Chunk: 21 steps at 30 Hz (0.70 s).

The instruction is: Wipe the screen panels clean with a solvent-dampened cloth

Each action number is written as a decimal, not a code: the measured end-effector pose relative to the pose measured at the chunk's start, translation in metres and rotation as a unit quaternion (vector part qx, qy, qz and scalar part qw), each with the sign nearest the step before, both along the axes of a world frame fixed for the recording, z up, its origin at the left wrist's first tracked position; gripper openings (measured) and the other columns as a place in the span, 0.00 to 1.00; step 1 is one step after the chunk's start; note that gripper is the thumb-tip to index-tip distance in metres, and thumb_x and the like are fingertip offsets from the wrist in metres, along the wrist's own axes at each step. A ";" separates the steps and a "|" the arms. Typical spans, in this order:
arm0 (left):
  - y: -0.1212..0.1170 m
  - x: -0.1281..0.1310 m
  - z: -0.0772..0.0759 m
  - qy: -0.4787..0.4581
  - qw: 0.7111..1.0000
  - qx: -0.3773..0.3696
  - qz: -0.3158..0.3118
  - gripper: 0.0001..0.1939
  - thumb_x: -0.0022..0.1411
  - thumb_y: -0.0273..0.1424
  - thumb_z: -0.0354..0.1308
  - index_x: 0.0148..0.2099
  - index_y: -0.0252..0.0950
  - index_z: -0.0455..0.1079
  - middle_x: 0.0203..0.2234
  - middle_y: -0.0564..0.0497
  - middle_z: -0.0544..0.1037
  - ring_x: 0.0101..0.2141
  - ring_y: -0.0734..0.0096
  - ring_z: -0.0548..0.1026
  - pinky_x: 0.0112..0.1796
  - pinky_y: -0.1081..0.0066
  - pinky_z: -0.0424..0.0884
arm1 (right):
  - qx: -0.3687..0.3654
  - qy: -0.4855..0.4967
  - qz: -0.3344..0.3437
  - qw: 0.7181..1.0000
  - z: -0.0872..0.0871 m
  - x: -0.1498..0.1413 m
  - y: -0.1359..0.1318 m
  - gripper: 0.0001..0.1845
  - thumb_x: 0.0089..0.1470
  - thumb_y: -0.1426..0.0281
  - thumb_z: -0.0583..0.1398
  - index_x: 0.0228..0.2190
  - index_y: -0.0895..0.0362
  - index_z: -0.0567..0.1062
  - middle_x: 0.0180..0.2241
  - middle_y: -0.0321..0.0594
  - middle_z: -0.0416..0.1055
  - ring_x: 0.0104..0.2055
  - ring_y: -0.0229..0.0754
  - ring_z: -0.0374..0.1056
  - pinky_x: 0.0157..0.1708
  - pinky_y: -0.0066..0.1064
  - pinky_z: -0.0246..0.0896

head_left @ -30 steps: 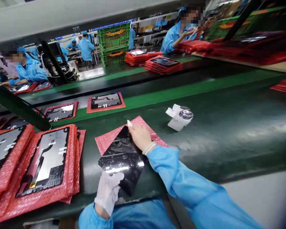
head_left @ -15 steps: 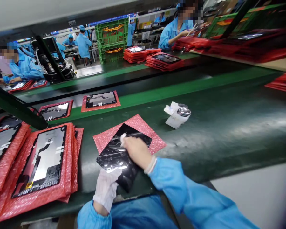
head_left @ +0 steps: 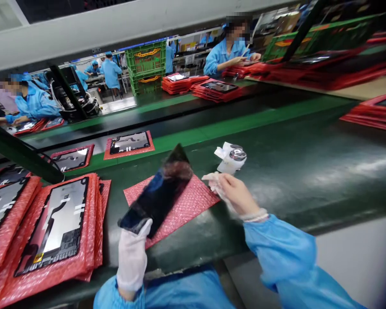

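We hold the glossy black, flat rectangular panel (head_left: 156, 197) by its near left end in our left hand (head_left: 132, 255), which wears a white fabric glove; the hand is clamped on the panel, thumb over the near edge, the other fingers mostly hidden. The panel is tilted and somewhat blurred, over the left part of a pinkish-red bubble-wrap sheet (head_left: 193, 204), and we cannot tell whether its underside touches the wrap. Our bare right hand (head_left: 238, 193) is to the right of the panel and apart from it, its thumb and fingers pinched together on a crumpled white cloth (head_left: 216, 183) by the sheet's right corner. Just beyond that hand, a white container with a shiny silver domed top (head_left: 233, 161) stands on the dark green work surface (head_left: 292, 171). On the near left, a silver-backed panel with black edges (head_left: 61, 223) lies on top of a stack of red bubble-wrap sheets (head_left: 94, 223). Farther off, another silver-backed panel on red wrap (head_left: 130, 143) lies on the left, and a co-worker in a blue smock (head_left: 220, 58) sits beyond more red stacks (head_left: 217, 92).
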<state>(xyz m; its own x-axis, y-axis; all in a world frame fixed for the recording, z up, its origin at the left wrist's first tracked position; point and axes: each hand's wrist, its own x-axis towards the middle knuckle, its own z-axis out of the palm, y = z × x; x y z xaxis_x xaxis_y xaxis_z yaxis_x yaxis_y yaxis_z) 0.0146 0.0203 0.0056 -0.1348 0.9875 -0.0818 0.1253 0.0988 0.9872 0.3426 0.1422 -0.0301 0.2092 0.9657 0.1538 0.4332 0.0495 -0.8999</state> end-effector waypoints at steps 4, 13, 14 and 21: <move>0.031 -0.012 -0.002 0.233 0.941 0.189 -0.159 0.21 0.64 0.26 0.48 0.57 0.45 0.67 0.56 0.53 0.71 0.58 0.64 0.64 0.62 0.59 0.53 | -0.092 0.090 0.015 0.991 0.002 0.014 0.006 0.26 0.58 0.52 0.49 0.40 0.61 0.71 0.36 0.50 0.74 0.31 0.45 0.70 0.29 0.33 0.65; 0.053 -0.008 -0.024 0.622 0.781 0.052 -0.018 0.36 0.61 0.15 0.39 0.68 0.44 0.41 0.62 0.38 0.58 0.55 0.55 0.67 0.48 0.62 0.71 | -0.240 -0.279 0.066 0.928 0.021 -0.044 0.048 0.24 0.52 0.48 0.56 0.34 0.57 0.76 0.35 0.48 0.74 0.40 0.53 0.70 0.39 0.37 0.60; 0.052 -0.008 -0.025 0.635 0.771 0.037 -0.008 0.36 0.62 0.15 0.38 0.68 0.44 0.39 0.61 0.37 0.60 0.52 0.55 0.71 0.45 0.62 0.73 | -0.239 -0.301 0.098 0.918 0.025 -0.054 0.053 0.23 0.52 0.50 0.57 0.35 0.57 0.76 0.35 0.47 0.74 0.39 0.51 0.70 0.37 0.35 0.60; 0.060 -0.017 -0.024 0.622 0.783 0.001 0.009 0.36 0.60 0.14 0.35 0.68 0.41 0.39 0.61 0.36 0.61 0.41 0.64 0.77 0.43 0.67 0.72 | -0.197 -0.319 0.161 0.913 0.034 -0.092 0.101 0.06 0.50 0.68 0.59 0.29 0.57 0.75 0.32 0.43 0.74 0.33 0.44 0.70 0.33 0.30 0.58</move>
